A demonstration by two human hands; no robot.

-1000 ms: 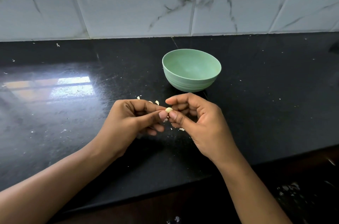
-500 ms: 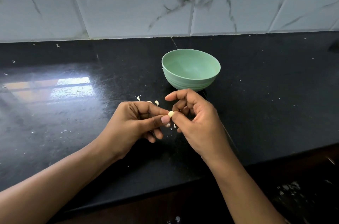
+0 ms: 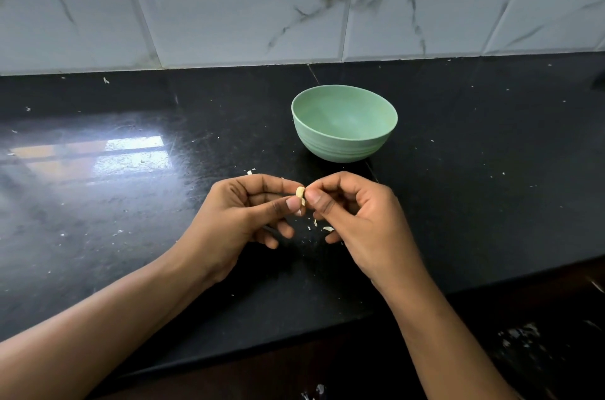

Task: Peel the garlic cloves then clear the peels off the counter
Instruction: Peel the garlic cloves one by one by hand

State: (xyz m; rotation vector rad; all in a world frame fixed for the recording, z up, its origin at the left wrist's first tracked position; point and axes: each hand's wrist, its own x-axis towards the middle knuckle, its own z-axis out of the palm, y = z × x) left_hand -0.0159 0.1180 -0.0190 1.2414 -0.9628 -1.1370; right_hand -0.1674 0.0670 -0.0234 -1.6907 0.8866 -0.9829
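A small pale garlic clove (image 3: pixel 300 192) is pinched between thumb and forefinger of my left hand (image 3: pixel 244 218), just above the black counter (image 3: pixel 131 219). My right hand (image 3: pixel 360 219) meets it from the right, its thumb and forefinger pinching the clove's right side. Small bits of peel (image 3: pixel 327 229) lie on the counter under and between the two hands, and another bit of peel (image 3: pixel 250 172) lies just beyond my left hand. A light green bowl (image 3: pixel 344 141) stands upright right behind the hands; what shows of its inside holds nothing.
The counter's front edge (image 3: pixel 425 298) runs close under my forearms. A marble-tiled wall (image 3: pixel 294 6) closes off the back. Tiny pale specks are scattered over the counter, with a bright window reflection (image 3: pixel 131 157) at the left.
My right hand has turned and its fingers have curled in closer over the clove. The clove sits a little higher between the fingertips. The bowl has not moved.
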